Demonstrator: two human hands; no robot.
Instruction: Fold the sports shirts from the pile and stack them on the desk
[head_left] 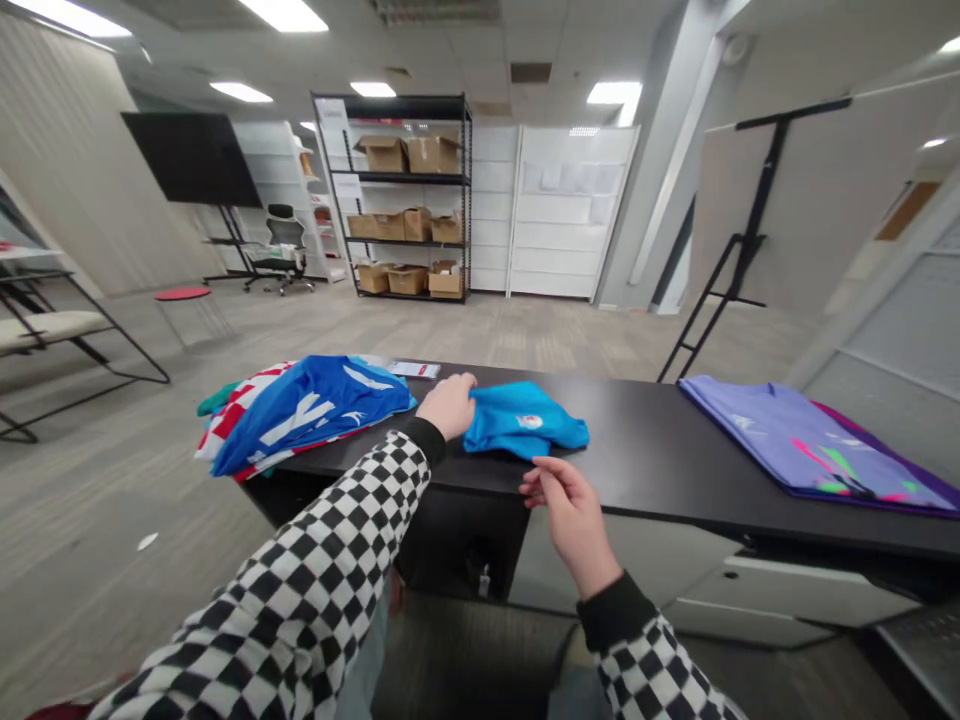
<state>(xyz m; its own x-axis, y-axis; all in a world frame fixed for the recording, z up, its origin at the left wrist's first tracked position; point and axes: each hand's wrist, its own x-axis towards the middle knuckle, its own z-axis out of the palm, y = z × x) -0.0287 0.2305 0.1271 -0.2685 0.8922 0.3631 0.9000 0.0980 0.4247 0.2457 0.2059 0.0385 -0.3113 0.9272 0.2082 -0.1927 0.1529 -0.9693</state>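
Note:
A bright blue garment (517, 420), folded small with a little badge on it, lies on the black tabletop in front of me. My left hand (448, 405) is at its left edge, the fingers closed on the cloth and their tips partly hidden. By the garment's front edge is my right hand (570, 510), its fingers loosely curled and slightly apart, with nothing visible in them. Left of my left hand lies a loose pile of sports shirts, a royal blue shirt (315, 405) over a red and white checked shirt (244, 410).
A folded lavender shirt (787, 430) lies at the right on the black table (637, 440), over a darker purple cloth. A phone-like flat item (415, 370) sits at the far edge. Beyond stand a shelf with cardboard boxes (409, 280) and a black stand (739, 250).

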